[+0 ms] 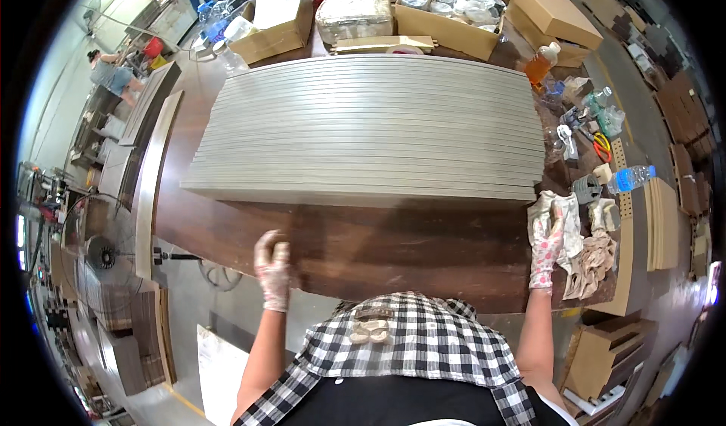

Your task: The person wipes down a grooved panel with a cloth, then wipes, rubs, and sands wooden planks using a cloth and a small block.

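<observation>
Our left hand (272, 267), gloved, rests loosely curled and holding nothing on the near edge of the dark wooden tabletop (393, 252). Our right hand (546, 246), also gloved, presses down on a pale rag (563, 218), fingers closed over it. Ahead of both hands, between them and the cardboard boxes (446, 25) beyond, lies a stepped stack of grey panels (370, 131).

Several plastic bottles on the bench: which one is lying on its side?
The clear bottle with the blue label, at the right edge of the table beyond the right hand. The orange-liquid bottle and the clear bottle near the left box stand upright.
</observation>
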`<state>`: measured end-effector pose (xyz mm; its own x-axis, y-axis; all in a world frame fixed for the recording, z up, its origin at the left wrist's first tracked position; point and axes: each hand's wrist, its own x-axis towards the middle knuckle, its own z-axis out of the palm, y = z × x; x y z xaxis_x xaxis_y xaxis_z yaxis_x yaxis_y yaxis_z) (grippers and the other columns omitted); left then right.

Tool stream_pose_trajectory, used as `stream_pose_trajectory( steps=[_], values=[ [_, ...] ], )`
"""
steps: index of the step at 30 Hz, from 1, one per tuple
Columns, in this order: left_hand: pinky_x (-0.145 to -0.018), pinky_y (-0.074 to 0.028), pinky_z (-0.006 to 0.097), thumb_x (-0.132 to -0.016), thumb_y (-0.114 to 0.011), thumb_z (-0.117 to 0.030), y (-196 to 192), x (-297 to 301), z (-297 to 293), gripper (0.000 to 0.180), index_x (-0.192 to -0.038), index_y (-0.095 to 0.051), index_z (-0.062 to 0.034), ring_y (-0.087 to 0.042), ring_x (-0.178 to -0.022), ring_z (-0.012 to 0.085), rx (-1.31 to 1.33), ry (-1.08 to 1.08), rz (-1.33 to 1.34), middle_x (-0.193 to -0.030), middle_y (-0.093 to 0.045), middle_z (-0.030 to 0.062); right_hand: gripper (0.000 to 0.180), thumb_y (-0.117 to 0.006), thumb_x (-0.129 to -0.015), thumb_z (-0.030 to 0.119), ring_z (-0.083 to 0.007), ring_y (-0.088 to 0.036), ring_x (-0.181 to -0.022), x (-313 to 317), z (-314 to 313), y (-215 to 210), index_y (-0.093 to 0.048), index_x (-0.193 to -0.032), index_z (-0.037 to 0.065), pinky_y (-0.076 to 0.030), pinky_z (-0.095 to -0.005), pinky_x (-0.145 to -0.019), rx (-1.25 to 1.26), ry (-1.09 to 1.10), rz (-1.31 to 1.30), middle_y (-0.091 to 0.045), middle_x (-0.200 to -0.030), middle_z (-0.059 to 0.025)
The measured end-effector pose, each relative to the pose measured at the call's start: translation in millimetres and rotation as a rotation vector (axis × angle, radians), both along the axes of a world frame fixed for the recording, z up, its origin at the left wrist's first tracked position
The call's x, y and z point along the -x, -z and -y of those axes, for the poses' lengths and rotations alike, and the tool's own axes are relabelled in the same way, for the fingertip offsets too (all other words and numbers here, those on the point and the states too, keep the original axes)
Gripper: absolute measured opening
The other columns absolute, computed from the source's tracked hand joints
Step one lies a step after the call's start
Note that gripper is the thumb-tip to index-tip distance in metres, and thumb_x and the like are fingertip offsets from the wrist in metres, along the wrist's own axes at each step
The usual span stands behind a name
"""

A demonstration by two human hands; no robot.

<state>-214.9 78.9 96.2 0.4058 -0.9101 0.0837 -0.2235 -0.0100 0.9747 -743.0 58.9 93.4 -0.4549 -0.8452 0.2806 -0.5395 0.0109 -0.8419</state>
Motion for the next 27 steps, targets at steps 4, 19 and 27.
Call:
stream_pose_trajectory(
  steps=[4,19,27],
  values=[
    [-0.096,-0.040,0.033,-0.085,-0.059,-0.003,3.5,-123.1,23.6,0.059,-0.136,-0.030,-0.0066,-0.037,-0.124,0.0218,0.118,-0.240,-0.130,-0.137,-0.035,0.0089,0.077,-0.065,-0.079,0.005,-0.0282,-0.022,-0.135,-66.5,21.0,-29.4,-0.022,-0.143,0.006,-0.025,-0.0390,-0.108,0.098,0.002,0.430,-0.022,-0.146,-0.0132],
    [-0.101,-0.033,0.037,-0.086,-0.045,-0.060,17.0,-268.5,94.7,0.082,-0.144,-0.018,-0.0071,-0.037,-0.125,0.0280,0.136,0.211,-0.631,-0.144,-0.030,0.0124,0.077,-0.077,-0.057,0.028,-0.0282,-0.043,-0.112,-60.8,43.5,-36.9,-0.048,-0.124,0.005,-0.030,-0.0403,-0.101,-0.227,0.039,-0.379,-0.051,-0.118,-0.0114],
    [-0.103,-0.030,0.034,-0.094,-0.023,-0.058,1.6,-252.0,149.8,0.069,-0.137,-0.037,-0.0056,-0.043,-0.120,0.0217,0.102,0.033,-0.697,-0.136,-0.043,0.0102,0.070,-0.072,-0.077,0.028,-0.0201,-0.041,-0.116,1.3,29.0,29.3,-0.040,-0.134,0.004,-0.030,-0.0344,-0.100,-0.070,-0.063,0.266,-0.046,-0.129,-0.0067]
  ],
)
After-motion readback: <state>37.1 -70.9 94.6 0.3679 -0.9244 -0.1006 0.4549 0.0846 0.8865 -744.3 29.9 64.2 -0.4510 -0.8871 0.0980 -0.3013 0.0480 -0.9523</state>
